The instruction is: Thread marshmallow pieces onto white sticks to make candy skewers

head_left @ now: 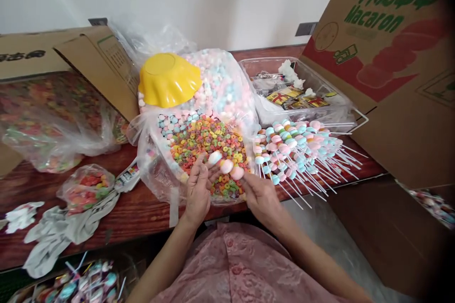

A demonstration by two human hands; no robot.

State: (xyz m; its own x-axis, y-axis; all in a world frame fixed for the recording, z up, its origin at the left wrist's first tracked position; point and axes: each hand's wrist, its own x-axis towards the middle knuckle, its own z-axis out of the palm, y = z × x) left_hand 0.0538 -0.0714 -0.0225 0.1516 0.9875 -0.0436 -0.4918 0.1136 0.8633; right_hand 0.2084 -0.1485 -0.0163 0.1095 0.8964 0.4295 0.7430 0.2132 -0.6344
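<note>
Between my two hands, over the candy, is a short row of pastel marshmallows (226,166); the stick through it cannot be made out. My left hand (198,191) is closed at its left end, with fingers partly behind the marshmallows. At the right end my right hand (262,199) pinches the pink marshmallow with thumb and fingertips. Below lie many ring candies (213,139) in red, orange, yellow and green, spread in a clear plastic bag (152,170). Loose pink, white and blue marshmallows (222,75) fill the bag behind them.
A yellow bowl (168,80) lies upside down on the marshmallows. Finished marshmallow skewers (295,144) are piled at right, before a clear tub (302,109) of packets. Cardboard boxes (391,80) flank both sides. A small candy bag (87,187) and grey gloves (53,232) lie left.
</note>
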